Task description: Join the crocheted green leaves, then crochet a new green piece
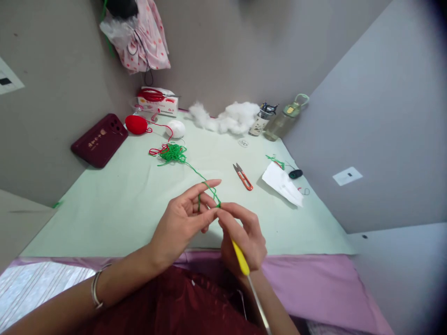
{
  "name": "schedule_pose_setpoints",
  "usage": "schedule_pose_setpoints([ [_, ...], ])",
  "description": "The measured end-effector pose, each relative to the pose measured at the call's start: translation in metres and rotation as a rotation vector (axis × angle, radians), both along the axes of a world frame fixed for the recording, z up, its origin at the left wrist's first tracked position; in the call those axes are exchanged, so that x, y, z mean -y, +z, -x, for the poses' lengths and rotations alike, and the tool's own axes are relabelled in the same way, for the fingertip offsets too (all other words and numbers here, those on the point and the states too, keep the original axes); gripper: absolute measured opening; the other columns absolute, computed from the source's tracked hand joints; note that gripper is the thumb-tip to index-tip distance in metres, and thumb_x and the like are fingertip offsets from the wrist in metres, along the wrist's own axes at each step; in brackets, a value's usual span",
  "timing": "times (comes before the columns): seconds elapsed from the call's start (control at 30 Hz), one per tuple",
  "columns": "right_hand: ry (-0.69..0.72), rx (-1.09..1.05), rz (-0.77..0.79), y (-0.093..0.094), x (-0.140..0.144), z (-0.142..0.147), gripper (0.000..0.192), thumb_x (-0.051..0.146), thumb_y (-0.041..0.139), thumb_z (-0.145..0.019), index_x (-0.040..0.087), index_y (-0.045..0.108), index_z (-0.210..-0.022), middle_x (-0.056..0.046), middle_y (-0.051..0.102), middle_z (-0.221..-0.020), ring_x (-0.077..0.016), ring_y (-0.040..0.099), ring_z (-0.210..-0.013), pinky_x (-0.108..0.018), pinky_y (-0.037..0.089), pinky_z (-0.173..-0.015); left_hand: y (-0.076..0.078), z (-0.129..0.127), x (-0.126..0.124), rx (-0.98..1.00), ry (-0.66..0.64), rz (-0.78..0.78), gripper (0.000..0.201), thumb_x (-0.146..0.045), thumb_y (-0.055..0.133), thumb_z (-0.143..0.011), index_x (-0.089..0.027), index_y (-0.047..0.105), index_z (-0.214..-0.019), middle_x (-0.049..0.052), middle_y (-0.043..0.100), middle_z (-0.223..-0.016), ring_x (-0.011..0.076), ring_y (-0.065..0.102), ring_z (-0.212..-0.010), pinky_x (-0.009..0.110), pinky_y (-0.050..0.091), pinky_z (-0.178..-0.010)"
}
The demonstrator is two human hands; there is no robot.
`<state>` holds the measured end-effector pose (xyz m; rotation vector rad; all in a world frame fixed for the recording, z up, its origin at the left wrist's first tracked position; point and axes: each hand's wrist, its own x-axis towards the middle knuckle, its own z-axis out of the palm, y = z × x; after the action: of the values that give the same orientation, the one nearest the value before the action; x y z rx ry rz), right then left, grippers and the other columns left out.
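My left hand (pixel 181 218) has a strand of green yarn (pixel 209 188) looped over its fingers. The strand runs back to a loose tangle of green yarn (pixel 172 152) on the pale green table (pixel 115 200). My right hand (pixel 242 235) grips a crochet hook with a yellow handle (pixel 240 258), its tip meeting the yarn at my left fingertips. Both hands touch each other above the table's near edge.
On the table lie orange thread snips (pixel 243 177), a white paper (pixel 282 184), a red ball (pixel 137 124), a white ball (pixel 175 128), white stuffing (pixel 230 117), two bottles (pixel 284 121) and a dark red case (pixel 99 139). Grey walls close in on both sides.
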<state>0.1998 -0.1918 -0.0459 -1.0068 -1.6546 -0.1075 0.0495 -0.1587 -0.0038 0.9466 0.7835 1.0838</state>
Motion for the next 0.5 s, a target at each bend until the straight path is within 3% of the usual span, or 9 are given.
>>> schedule_pose_setpoints([
  [0.1,-0.001,0.053,-0.092,-0.006,-0.001,0.0,0.053,0.002,0.064,-0.09,0.036,0.07,-0.131,-0.006,0.075,-0.116,-0.0217,0.075,-0.098,-0.035,0.064,-0.08,0.0,0.002,-0.003,0.131,-0.139,0.17,0.055,-0.03,0.083,-0.082,-0.019,0.068,-0.134,-0.008,0.051,-0.063,0.0036,0.035,-0.048,0.018,0.032,-0.048],
  [0.2,0.074,-0.079,-0.032,0.002,-0.003,-0.001,0.045,0.005,0.062,-0.093,0.035,0.073,-0.125,-0.005,0.076,-0.11,-0.0202,0.074,-0.095,-0.035,0.063,-0.078,0.002,0.007,-0.008,0.177,-0.204,0.248,0.051,-0.029,0.082,-0.083,-0.017,0.07,-0.131,-0.011,0.038,-0.052,0.0034,0.024,-0.046,0.018,0.022,-0.045],
  [0.33,0.201,-0.438,0.158,0.023,-0.006,-0.002,0.025,0.014,0.056,-0.1,0.027,0.077,-0.106,-0.003,0.073,-0.086,-0.0178,0.07,-0.076,-0.036,0.059,-0.069,0.005,0.013,-0.013,0.152,-0.142,0.163,0.04,-0.024,0.083,-0.081,-0.021,0.077,-0.12,-0.006,0.053,-0.072,-0.0009,0.026,-0.046,0.018,0.02,-0.044],
  [0.43,0.311,-0.669,0.285,0.029,-0.009,-0.001,0.02,0.02,0.056,-0.101,0.024,0.076,-0.097,-0.003,0.071,-0.085,-0.0137,0.065,-0.064,-0.032,0.055,-0.06,0.004,0.014,-0.012,0.097,-0.117,0.086,0.033,-0.025,0.081,-0.083,-0.027,0.079,-0.116,-0.002,0.06,-0.089,-0.0025,0.033,-0.046,0.019,0.021,-0.044],
  [0.5,0.379,-0.722,0.332,0.027,-0.011,0.001,0.018,0.02,0.058,-0.1,0.024,0.076,-0.096,-0.002,0.071,-0.088,-0.0129,0.065,-0.065,-0.031,0.055,-0.062,0.001,0.012,-0.009,0.066,-0.143,0.049,0.031,-0.027,0.08,-0.084,-0.028,0.08,-0.115,-0.003,0.06,-0.088,-0.0014,0.036,-0.046,0.019,0.025,-0.045],
])
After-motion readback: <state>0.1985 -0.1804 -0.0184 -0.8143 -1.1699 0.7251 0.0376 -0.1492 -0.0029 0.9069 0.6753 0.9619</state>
